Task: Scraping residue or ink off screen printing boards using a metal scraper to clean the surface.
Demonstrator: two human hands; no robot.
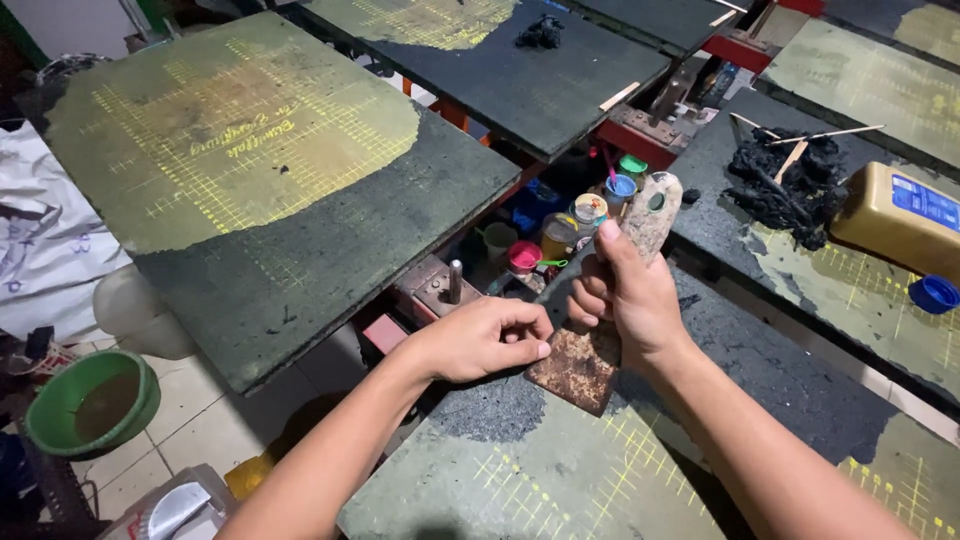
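1. A wide printing board (pixel 270 190), dark with a yellow-gridded, paler patch, fills the upper left; it lies apart from both hands, across a gap.
2. The near board (pixel 560 470), also dark with a yellow grid, runs under both forearms; its upper corner is where the hands work.
3. A yellow plastic jug (pixel 895 215) lies on its side on the board at the right, a blue cap (pixel 935 293) just beside it and a heap of black scrapings (pixel 785 185) with thin sticks near it.
4. A green bowl (pixel 90 400) stands on the tiled floor at lower left.
5. The right hand (pixel 625 300) grips the scraper (pixel 600 320): fingers curled tight round the pale, paint-crusted handle, thumb pressed up along it. The rusty blade points down, its edge on the near board's corner.
6. The left hand (pixel 480 340) is loosely fisted, fingers curled in, knuckles just beside the blade; whether it touches the blade I cannot tell.
7. Small paint pots (pixel 590 215) cluster between the boards, behind the scraper's handle.
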